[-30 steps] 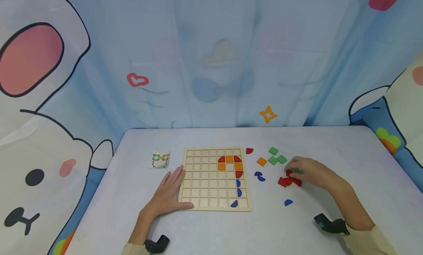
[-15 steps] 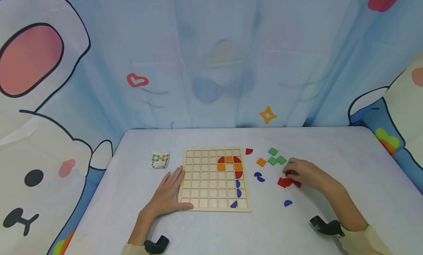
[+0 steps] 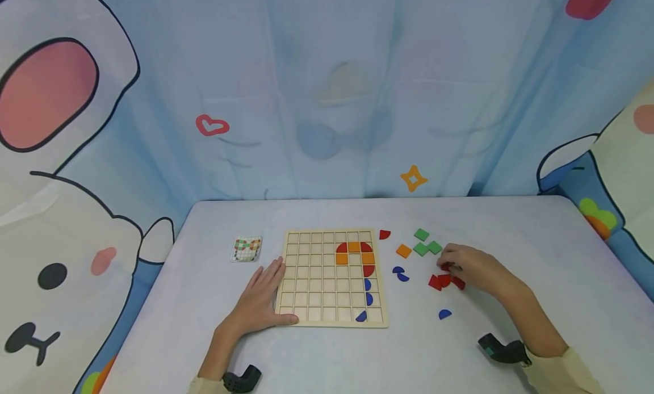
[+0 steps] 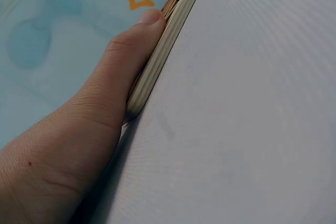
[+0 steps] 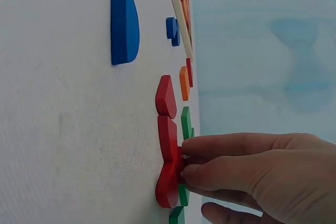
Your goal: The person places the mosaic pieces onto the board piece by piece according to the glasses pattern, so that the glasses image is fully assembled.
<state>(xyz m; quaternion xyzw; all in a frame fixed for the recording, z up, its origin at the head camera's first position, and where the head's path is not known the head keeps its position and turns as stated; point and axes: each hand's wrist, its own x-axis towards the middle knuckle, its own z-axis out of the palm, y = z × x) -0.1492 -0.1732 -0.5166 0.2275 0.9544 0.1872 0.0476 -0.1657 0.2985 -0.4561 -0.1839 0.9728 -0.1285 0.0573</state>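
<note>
My left hand (image 3: 259, 302) rests against the left edge of a wooden grid board (image 3: 315, 286), fingers spread and thumb on its near left corner, as the left wrist view confirms. Red and orange pieces and several blue half-rounds lie in cells at the board's right side. To the right, my right hand (image 3: 475, 267) pinches a red piece (image 5: 180, 167) between thumb and fingertips, low over the table. Beside it lie other red pieces (image 3: 444, 280), touching one another. The fingers partly hide the pinched piece, so its exact shape cannot be told.
Green squares (image 3: 421, 248), an orange square (image 3: 403, 251), loose blue half-rounds (image 3: 445, 314) and one red piece (image 3: 385, 234) lie right of the board. A small pattern card (image 3: 247, 249) lies to its left. A blue printed curtain (image 3: 332, 99) hangs behind the table.
My right hand has shifted slightly left and closed on a red piece near the pile. A green piece seen under its fingers earlier is now hidden. The left hand has stayed put.
</note>
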